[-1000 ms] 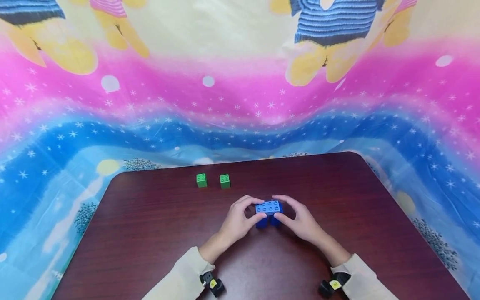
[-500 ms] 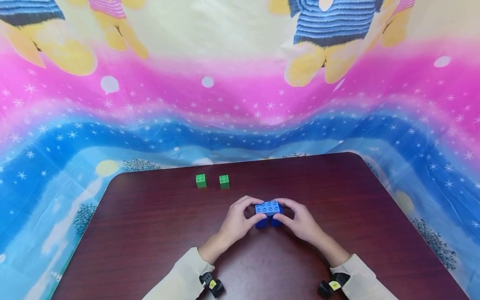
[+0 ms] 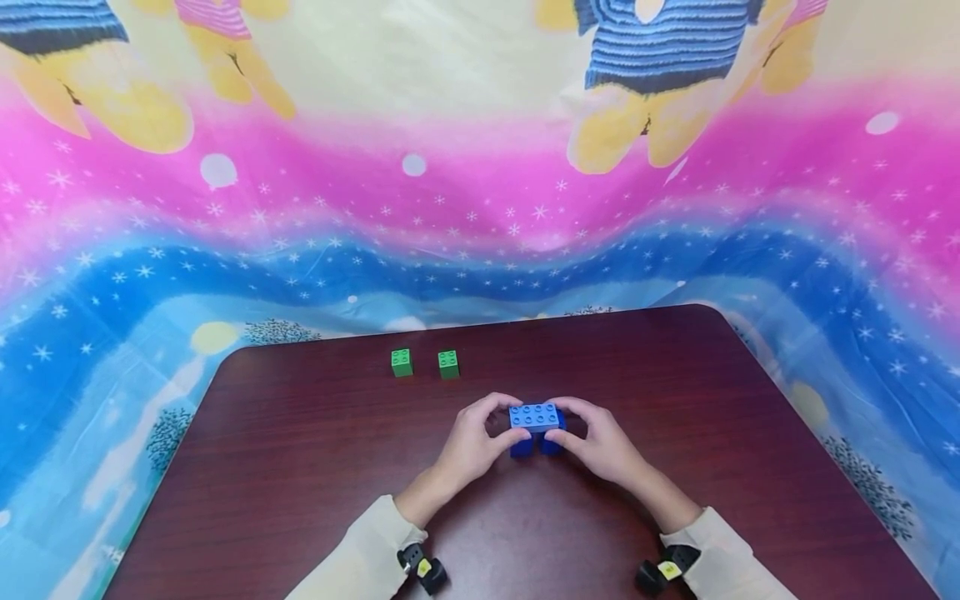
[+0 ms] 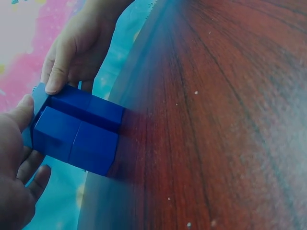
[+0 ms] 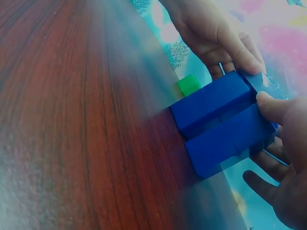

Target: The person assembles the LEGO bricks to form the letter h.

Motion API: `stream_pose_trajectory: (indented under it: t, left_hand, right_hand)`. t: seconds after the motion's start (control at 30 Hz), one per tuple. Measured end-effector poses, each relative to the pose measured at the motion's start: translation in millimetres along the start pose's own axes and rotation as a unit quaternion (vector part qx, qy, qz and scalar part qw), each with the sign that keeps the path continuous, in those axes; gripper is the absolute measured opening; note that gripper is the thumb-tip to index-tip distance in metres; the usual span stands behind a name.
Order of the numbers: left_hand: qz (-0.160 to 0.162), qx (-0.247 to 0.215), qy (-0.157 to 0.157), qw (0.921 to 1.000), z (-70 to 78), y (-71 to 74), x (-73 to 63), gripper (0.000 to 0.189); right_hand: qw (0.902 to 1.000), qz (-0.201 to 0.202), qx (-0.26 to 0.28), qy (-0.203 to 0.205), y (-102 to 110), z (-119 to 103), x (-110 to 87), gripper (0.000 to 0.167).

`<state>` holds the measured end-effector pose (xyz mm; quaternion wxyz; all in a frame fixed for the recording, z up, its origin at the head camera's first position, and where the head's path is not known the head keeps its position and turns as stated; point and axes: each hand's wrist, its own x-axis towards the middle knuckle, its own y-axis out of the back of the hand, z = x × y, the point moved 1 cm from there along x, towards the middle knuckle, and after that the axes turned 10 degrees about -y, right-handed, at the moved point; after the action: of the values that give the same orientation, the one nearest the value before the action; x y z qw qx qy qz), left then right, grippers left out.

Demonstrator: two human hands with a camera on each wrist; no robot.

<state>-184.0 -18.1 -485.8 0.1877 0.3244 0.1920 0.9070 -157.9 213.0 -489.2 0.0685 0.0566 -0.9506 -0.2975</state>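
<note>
A light blue eight-stud toy brick point(image 3: 534, 416) bridges the tops of two dark blue stacks, the left stack point(image 3: 522, 447) and the right stack point(image 3: 551, 444). Each dark blue stack point(image 4: 91, 146) shows a seam, as of one brick on another, and stands on the table with a narrow gap to its neighbour. My left hand point(image 3: 468, 437) pinches the left end of the light blue brick, thumb in front and fingers behind. At the other end my right hand point(image 3: 603, 437) pinches it the same way. The fingertips behind the brick are partly hidden in the head view.
Two small green bricks, a left one point(image 3: 402, 362) and a right one point(image 3: 448, 364), stand apart near the back of the dark wooden table point(image 3: 300, 450). One green brick point(image 5: 188, 85) shows beyond the stacks in the right wrist view. A printed cloth point(image 3: 465, 208) hangs behind the table.
Both hands keep hold of the light blue brick with hardly any movement; the right fingers behind it settle slightly lower. The green bricks stay in place while the whole view shifts a little.
</note>
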Motion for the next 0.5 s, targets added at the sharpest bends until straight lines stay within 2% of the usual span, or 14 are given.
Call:
stream_pose_trajectory:
  t: [0.5]
  left_hand:
    - [-0.001, 0.004, 0.001, 1.0000, -0.2, 0.4, 0.6, 0.035]
  right_hand:
    - [0.9985, -0.004, 0.053, -0.011, -5.1, -2.9, 0.2, 0.033]
